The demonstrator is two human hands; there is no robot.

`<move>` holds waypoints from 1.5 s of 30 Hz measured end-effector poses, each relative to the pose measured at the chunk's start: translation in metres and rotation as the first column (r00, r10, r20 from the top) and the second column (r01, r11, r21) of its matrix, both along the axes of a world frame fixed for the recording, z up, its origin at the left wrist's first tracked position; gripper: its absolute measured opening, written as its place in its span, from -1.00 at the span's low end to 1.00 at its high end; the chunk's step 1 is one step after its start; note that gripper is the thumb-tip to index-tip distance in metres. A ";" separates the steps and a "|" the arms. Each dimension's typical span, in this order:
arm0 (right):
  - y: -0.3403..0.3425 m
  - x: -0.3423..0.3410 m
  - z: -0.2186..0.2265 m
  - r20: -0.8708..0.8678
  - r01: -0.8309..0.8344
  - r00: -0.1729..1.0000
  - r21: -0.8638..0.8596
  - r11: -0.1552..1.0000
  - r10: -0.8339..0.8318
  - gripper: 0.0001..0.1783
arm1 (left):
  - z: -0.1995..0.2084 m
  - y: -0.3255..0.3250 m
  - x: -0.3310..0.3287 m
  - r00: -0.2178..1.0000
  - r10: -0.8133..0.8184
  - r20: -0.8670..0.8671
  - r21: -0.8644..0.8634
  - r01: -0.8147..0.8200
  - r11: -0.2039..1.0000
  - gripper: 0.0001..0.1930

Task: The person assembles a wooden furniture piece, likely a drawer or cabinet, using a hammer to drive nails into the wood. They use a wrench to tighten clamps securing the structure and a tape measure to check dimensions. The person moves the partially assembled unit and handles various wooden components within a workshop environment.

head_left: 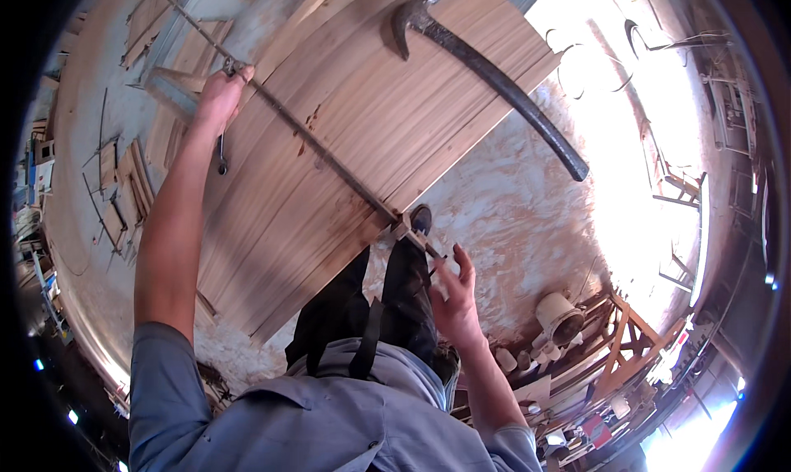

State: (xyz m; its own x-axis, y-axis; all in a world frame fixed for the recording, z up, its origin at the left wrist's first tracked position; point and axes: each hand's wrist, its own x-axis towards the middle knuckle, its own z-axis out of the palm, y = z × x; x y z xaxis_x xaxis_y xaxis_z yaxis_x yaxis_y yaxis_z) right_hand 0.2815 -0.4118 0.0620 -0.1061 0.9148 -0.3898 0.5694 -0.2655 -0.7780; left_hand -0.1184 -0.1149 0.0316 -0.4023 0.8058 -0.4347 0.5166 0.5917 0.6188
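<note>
A long steel bar clamp point(329, 160) runs diagonally across a wide wooden panel point(280, 216). At the panel's far left edge, my left hand point(222, 97) is closed round the clamp's jaw. A thin metal tool with a rounded dark end point(222, 165) hangs below that hand; its upper part is hidden. The clamp's screw end point(409, 227) sits at the panel's near right edge. There my right hand point(453, 299) has its fingers about the small cross handle, with some fingers loosely apart. A dark claw hammer point(494, 72) lies on the panel, its handle overhanging the right edge.
My shoe point(421, 217) is just beyond the clamp's screw end. Right of me are a white bucket point(560, 317) on its side and a wooden frame point(622, 348) amid scrap. Wood pieces point(134, 175) lie on the floor at left. Sunlight glares at the upper right.
</note>
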 end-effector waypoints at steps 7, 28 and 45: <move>0.005 -0.005 -0.006 0.354 -0.340 0.901 0.211 0.917 0.252 -0.72 | -0.004 0.000 0.004 0.999 0.028 0.031 0.011 -0.029 1.000 -0.63; 0.083 0.053 0.046 -0.004 -0.492 0.870 0.075 0.867 0.494 -0.42 | -0.033 0.000 -0.022 0.999 -0.037 -0.028 0.117 0.040 0.992 -0.63; 0.279 0.175 -0.007 0.052 -0.233 0.969 -0.139 0.963 0.242 -0.60 | -0.002 -0.084 0.185 0.475 -0.237 -0.847 -0.004 0.440 0.898 -0.56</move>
State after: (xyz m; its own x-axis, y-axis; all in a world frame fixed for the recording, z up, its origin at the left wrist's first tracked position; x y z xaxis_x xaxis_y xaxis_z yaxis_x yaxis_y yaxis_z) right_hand 0.4564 -0.1328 0.0550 -0.2831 0.8069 -0.5185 0.6785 -0.2135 -0.7029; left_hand 0.0665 -0.1987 0.0300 -0.1678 0.9800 0.1066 0.9774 0.1795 -0.1117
